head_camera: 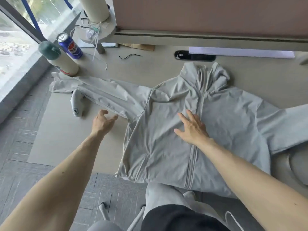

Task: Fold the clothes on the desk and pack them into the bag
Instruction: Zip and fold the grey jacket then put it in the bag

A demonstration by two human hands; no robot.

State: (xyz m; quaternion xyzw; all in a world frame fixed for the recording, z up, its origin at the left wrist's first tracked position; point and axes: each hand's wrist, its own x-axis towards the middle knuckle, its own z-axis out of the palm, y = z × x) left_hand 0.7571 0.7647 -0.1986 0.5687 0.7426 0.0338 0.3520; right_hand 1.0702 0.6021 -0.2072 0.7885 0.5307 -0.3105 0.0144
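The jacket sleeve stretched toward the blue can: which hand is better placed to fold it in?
Probably the left. The left hand hovers just beside that sleeve, holding nothing, while the right hand lies flat on the jacket front by the zipper, where it can hold the cloth steady.

Legible markings. One numeral, apparently a "3" set in a small dark square frame, is shown on the near end of the pale grey handle-shaped object [75,104] lying on the table [66,139]. A red-and-white emblem with white characters is carried on the side of the blue can [70,45], but the characters are too blurred to be read. A red mark near the base of the cream bottle [63,62] is likewise illegible.
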